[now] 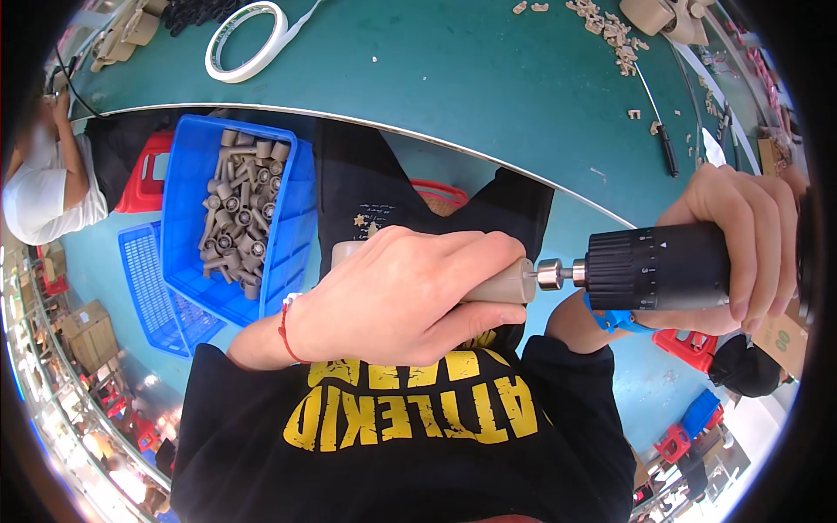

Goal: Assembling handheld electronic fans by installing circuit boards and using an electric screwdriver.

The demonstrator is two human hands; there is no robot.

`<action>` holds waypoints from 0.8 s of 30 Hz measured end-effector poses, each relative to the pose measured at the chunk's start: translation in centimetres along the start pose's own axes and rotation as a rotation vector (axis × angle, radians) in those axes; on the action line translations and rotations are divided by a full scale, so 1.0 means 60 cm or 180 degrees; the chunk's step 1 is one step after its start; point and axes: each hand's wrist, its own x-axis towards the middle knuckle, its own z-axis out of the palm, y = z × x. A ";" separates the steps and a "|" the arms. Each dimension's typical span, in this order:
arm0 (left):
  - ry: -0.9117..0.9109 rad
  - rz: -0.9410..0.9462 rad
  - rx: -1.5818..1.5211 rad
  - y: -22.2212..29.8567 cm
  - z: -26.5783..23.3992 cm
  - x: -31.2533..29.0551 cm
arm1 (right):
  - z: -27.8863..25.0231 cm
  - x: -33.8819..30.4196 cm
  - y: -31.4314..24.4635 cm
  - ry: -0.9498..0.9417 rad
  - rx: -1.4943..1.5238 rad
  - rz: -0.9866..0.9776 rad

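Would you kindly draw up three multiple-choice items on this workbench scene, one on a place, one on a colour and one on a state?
1. Where does the roll of white tape lie?
A. on the green bench top
B. inside the blue crate
C. on the floor

2. What colour is the crate that holds the beige plastic parts?
A. red
B. blue
C. grey

3. What is the left hand doing?
A. resting open on the bench
B. wrapped around a beige cylindrical part
C. holding the tape

Answers:
1 A: the tape sits on the green bench top, near its far left end.
2 B: the crate walls are plainly blue.
3 B: the fingers close round the beige cylindrical part, whose end meets the bit of the black power driver held in the right hand.
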 end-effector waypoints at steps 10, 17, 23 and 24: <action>0.0020 -0.0031 -0.0025 -0.003 0.000 0.000 | 0.024 0.000 -0.001 0.0433 -0.0272 -0.0148; 0.0075 -0.0086 0.0034 -0.003 -0.004 0.000 | 0.031 0.012 0.008 0.0705 -0.0481 -0.0291; 0.0601 -0.0753 -0.1453 -0.012 -0.007 0.005 | 0.033 0.030 0.083 0.0455 -0.0351 -0.1128; 0.0626 -0.0746 -0.1422 -0.004 -0.010 0.008 | 0.033 0.030 0.080 0.0476 -0.0387 -0.0844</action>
